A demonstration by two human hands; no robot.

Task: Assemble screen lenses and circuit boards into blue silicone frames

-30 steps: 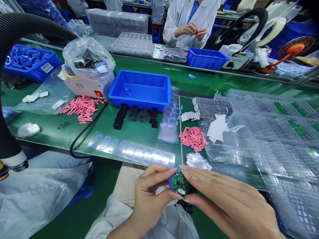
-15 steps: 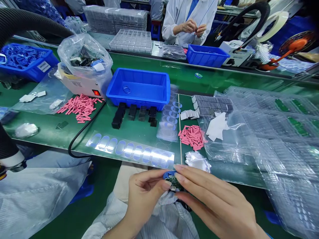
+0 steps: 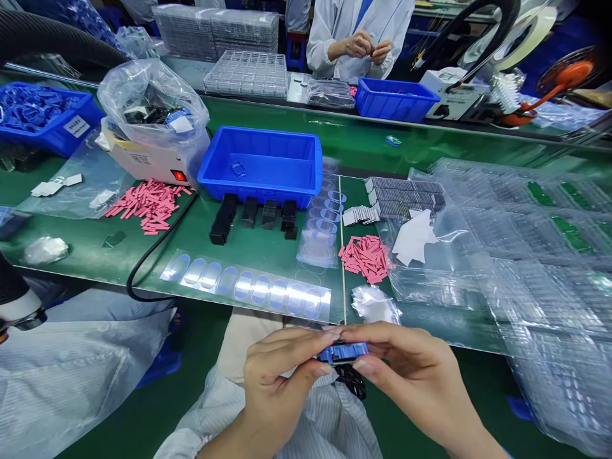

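Between my hands, just in front of the bench edge, is a small blue plastic housing (image 3: 345, 352), seen from its side edge. My left hand (image 3: 282, 370) pinches its left end between thumb and fingers. My right hand (image 3: 415, 370) grips the right end, thumb below and fingers over the top. The circuit board inside the housing is mostly hidden at this angle. Black cord (image 3: 351, 381) hangs behind and below the housing. Ahead on the bench lie a clear strip of oval stickers (image 3: 243, 285) and a pile of small clear plastic pieces (image 3: 376, 305).
A blue bin (image 3: 261, 188) holds one blue frame, with black pieces (image 3: 224, 220) before it. Pink strips (image 3: 366, 258) lie in two piles. Clear trays (image 3: 540, 306) fill the right side. A co-worker (image 3: 361, 38) sits opposite; another person's sleeve (image 3: 95, 370) is at left.
The blue housing has been tilted so its side faces me and its green board no longer shows. My right hand's fingers have curled from stretched out to gripping its right end.
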